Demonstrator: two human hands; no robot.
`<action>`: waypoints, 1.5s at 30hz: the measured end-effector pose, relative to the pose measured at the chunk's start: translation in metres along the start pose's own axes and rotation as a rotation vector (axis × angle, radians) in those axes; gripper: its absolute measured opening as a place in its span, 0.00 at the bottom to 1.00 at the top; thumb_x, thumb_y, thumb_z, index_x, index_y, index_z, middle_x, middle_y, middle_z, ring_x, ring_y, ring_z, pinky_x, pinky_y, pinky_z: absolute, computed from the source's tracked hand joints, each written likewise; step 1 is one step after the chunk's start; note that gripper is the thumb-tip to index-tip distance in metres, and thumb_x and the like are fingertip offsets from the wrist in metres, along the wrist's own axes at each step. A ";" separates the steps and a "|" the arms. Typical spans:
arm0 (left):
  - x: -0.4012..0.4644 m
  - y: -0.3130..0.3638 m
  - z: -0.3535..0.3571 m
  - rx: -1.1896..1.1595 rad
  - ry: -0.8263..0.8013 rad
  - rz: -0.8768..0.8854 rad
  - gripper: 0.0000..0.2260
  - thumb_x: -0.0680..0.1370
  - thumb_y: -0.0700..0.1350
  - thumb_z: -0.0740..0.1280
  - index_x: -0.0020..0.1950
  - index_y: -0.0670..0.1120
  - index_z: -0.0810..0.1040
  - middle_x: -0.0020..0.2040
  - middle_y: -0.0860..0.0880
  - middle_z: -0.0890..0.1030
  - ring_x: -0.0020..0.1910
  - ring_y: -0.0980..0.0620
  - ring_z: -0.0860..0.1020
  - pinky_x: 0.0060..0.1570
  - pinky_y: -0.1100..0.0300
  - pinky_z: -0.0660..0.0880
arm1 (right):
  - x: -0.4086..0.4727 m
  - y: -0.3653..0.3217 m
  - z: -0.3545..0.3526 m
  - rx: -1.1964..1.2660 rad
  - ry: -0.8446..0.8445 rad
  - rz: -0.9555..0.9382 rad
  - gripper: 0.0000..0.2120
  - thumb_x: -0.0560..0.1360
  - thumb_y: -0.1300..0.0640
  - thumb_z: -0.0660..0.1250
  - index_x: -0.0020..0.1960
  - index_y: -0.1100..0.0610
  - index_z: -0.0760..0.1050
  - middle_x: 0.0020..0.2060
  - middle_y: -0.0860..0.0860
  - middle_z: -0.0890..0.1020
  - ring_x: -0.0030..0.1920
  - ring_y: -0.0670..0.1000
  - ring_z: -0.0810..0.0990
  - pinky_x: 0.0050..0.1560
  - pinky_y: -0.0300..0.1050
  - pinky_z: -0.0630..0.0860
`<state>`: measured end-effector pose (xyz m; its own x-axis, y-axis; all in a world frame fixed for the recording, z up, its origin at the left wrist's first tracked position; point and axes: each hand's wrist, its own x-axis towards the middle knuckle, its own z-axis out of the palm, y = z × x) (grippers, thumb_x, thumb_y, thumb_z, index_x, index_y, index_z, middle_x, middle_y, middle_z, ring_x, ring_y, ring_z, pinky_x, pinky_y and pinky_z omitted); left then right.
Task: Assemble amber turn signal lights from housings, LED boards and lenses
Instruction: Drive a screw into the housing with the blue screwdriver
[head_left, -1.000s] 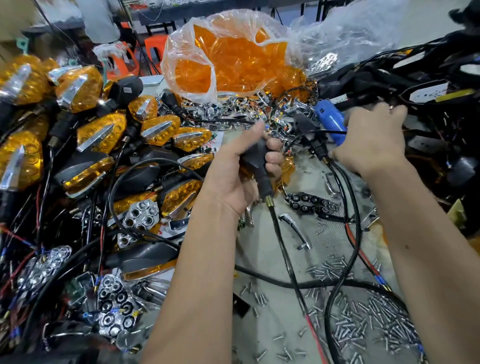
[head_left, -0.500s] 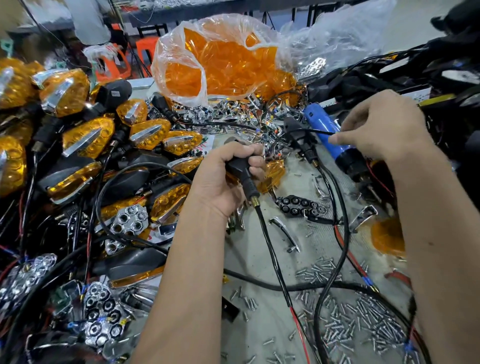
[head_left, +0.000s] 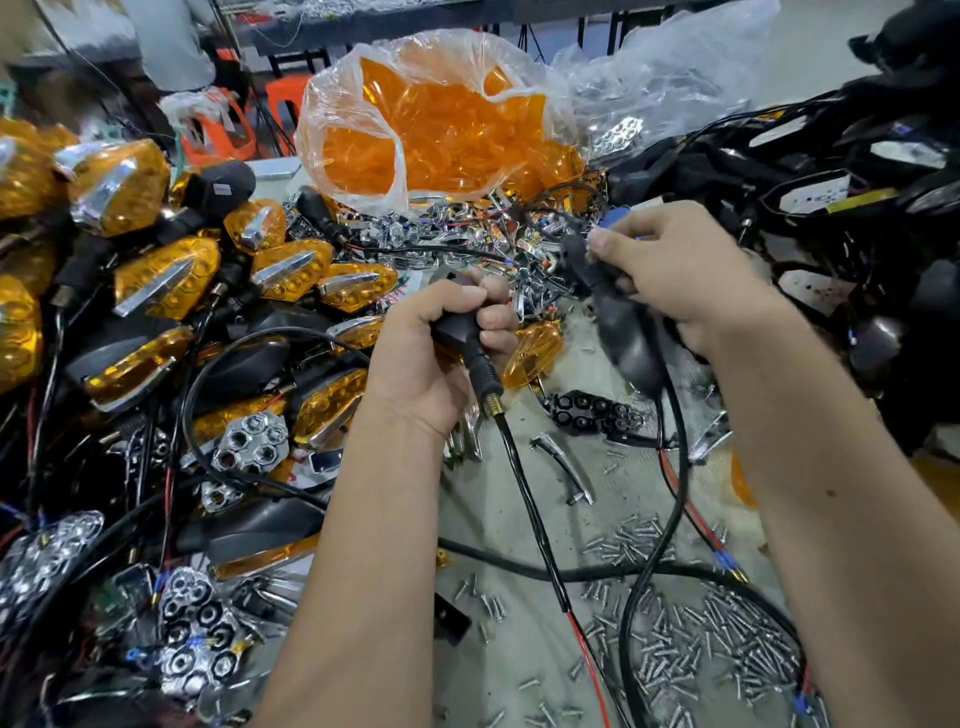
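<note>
My left hand (head_left: 441, 358) grips the black stem of a turn signal (head_left: 470, 343). Its amber lens (head_left: 535, 353) peeks out past my fingers, and its brass-tipped wire (head_left: 519, 478) hangs down toward me. My right hand (head_left: 680, 275) holds a blue and black electric screwdriver (head_left: 626, 338), blurred, just right of the signal. Thumb and forefinger close near the tool's upper end. The tool's tip is hidden among the parts behind.
A clear bag of amber lenses (head_left: 441, 130) stands at the back. Finished amber signals (head_left: 166, 275) are piled on the left, with chrome reflectors (head_left: 249, 441) among them. Black housings and wires (head_left: 831, 182) fill the right. Loose screws (head_left: 727, 649) and a black LED holder (head_left: 597, 410) lie in front.
My right hand came back from the far right pile, took up the screwdriver and brought it toward the left hand. My left hand kept its grip on the signal.
</note>
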<state>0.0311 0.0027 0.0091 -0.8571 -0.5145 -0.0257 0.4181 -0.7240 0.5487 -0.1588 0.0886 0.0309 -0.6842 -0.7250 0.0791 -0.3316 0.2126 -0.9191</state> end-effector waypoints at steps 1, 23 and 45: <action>0.000 0.000 0.000 0.010 0.011 -0.003 0.14 0.66 0.32 0.65 0.48 0.44 0.68 0.42 0.47 0.73 0.31 0.55 0.71 0.28 0.65 0.72 | 0.000 0.002 0.003 0.031 -0.014 0.022 0.09 0.81 0.52 0.71 0.44 0.54 0.82 0.40 0.55 0.84 0.34 0.50 0.82 0.44 0.51 0.84; -0.002 0.001 -0.001 0.109 0.215 -0.015 0.04 0.69 0.33 0.62 0.40 0.38 0.76 0.39 0.46 0.73 0.30 0.54 0.72 0.26 0.64 0.72 | 0.015 0.026 -0.033 -0.138 0.111 0.196 0.15 0.73 0.52 0.73 0.45 0.65 0.79 0.31 0.56 0.78 0.31 0.55 0.75 0.36 0.47 0.73; -0.018 -0.005 -0.017 0.741 0.295 0.198 0.08 0.65 0.31 0.68 0.40 0.41 0.75 0.35 0.43 0.78 0.28 0.47 0.74 0.26 0.59 0.72 | -0.017 -0.037 -0.001 1.444 0.110 0.104 0.12 0.80 0.59 0.68 0.40 0.55 0.69 0.29 0.47 0.72 0.26 0.46 0.70 0.34 0.40 0.71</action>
<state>0.0496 0.0083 -0.0073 -0.6306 -0.7754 -0.0328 0.1572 -0.1690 0.9730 -0.1355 0.0936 0.0636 -0.7311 -0.6809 -0.0432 0.6070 -0.6202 -0.4969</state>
